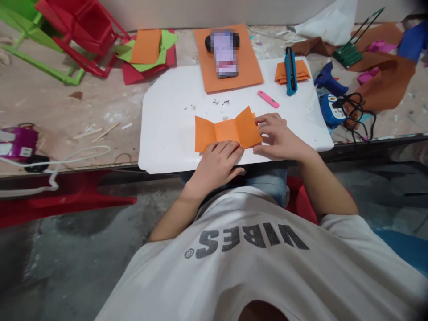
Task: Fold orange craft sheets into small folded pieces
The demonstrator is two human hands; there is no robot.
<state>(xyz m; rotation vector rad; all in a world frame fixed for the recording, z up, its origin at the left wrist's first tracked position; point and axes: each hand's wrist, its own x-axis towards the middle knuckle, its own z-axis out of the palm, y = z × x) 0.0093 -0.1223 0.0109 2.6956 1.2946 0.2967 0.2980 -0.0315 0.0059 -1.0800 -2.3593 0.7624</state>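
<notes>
A folded orange paper (227,130) lies on a white board (167,120), its two side panels raised from a flat middle. My left hand (220,159) rests flat on its near edge, the fingers stretched to the right. At the paper's right edge is my right hand (276,137), its curved fingers apart and the fingertips touching the raised panel. Just beyond the paper lie a small pink cutter (268,99) and some dark scraps (220,102).
A phone (227,55) lies on an orange sheet (207,80). At right are a long teal tool (290,73) on folded orange pieces (302,71), a blue glue gun (331,80) and black cords (359,116). Red (83,31) and green (31,26) chair-like models stand far left.
</notes>
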